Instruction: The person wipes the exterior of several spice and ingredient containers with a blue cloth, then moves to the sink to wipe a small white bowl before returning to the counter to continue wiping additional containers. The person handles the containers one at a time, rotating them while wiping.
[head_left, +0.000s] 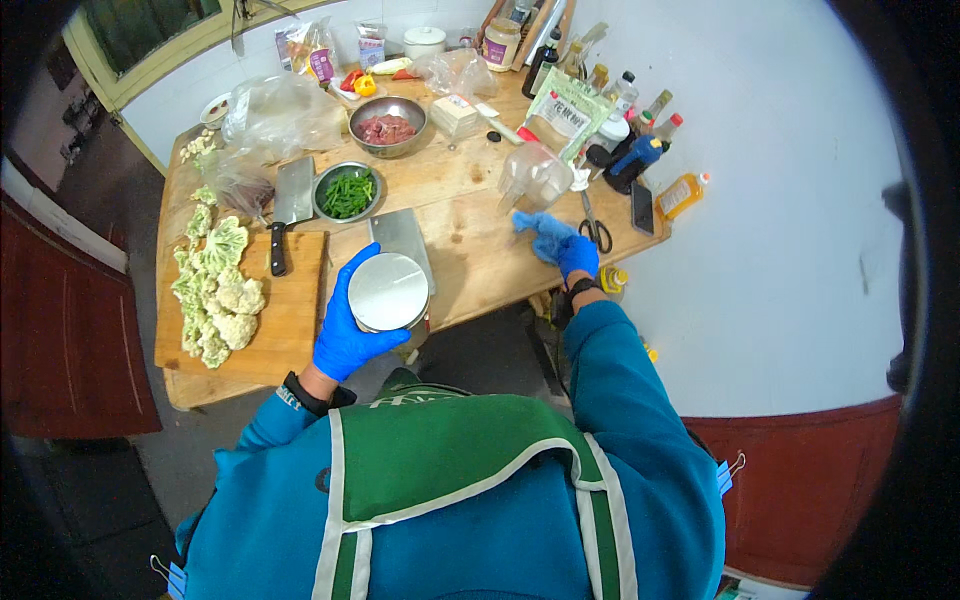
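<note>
My left hand (341, 341), in a blue glove, grips a round container with a pale silver top (388, 291) near the table's front edge. Its sides are mostly hidden beneath the top. Behind it lies a flat grey rectangular object (405, 236), partly covered by the container. At the table's front right, my gloved right hand (579, 257) is closed on a crumpled blue cloth (546, 231). A pair of scissors (595, 229) with dark handles lies just right of that cloth. Beyond the cloth rests a clear plastic container (536, 176).
Cauliflower (234, 296) covers part of a wooden cutting board (292, 315) at left, with a cleaver (294, 191) at its far edge. Bowls of chopped greens (348, 193) and raw meat (386, 130) stand mid-table. Several bottles (622, 90) and a phone (642, 208) line the right side.
</note>
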